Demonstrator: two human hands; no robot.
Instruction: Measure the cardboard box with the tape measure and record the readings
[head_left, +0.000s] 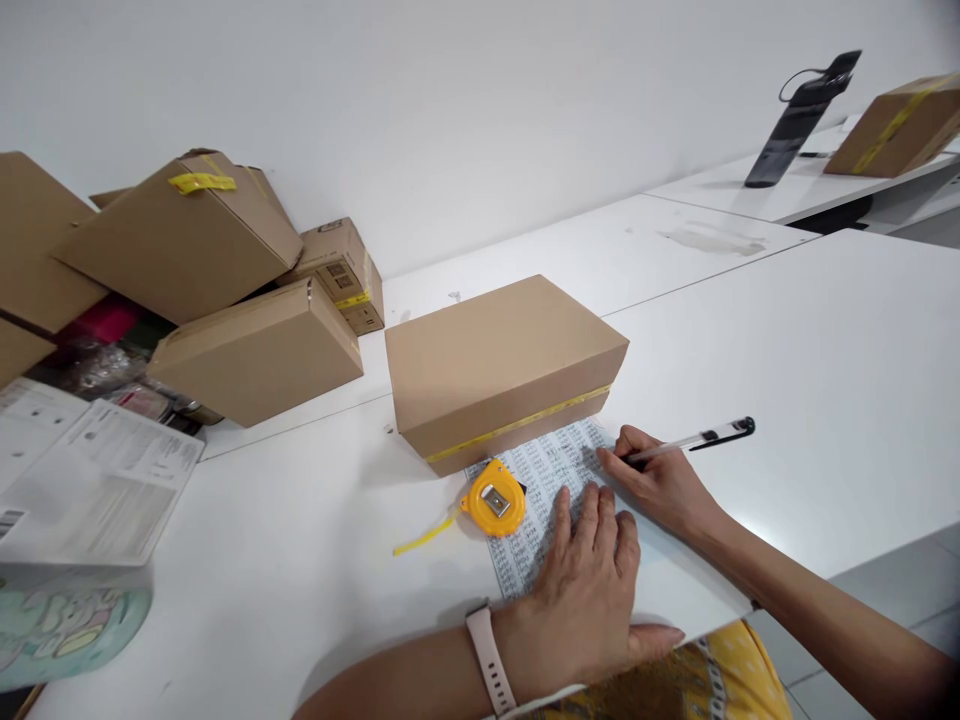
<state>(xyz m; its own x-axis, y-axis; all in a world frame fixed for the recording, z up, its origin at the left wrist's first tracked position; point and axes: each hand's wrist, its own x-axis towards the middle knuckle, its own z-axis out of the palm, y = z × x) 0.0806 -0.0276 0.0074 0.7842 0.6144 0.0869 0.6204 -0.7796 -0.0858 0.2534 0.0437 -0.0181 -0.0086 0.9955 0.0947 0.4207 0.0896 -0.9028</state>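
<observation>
My right hand (660, 480) is closed round a pen (697, 438) whose tip touches a printed sheet (544, 480) covered in small rows of figures. On the lower part of that sheet lies my left hand (589, 590), flat and fingers stretched out; a pale watch band sits on its wrist. A yellow tape measure (493, 497) rests on the sheet's left edge, a short length of tape pulled out to the left. Just behind the sheet stands a closed cardboard box (502, 360) sealed with yellow tape.
Several cardboard boxes (225, 290) are piled at the back left, with printed papers (90, 480) in front of them. On the far right table stand a black bottle (802, 115) and another taped box (896, 125). The white table's front edge (847, 560) runs close to my right arm.
</observation>
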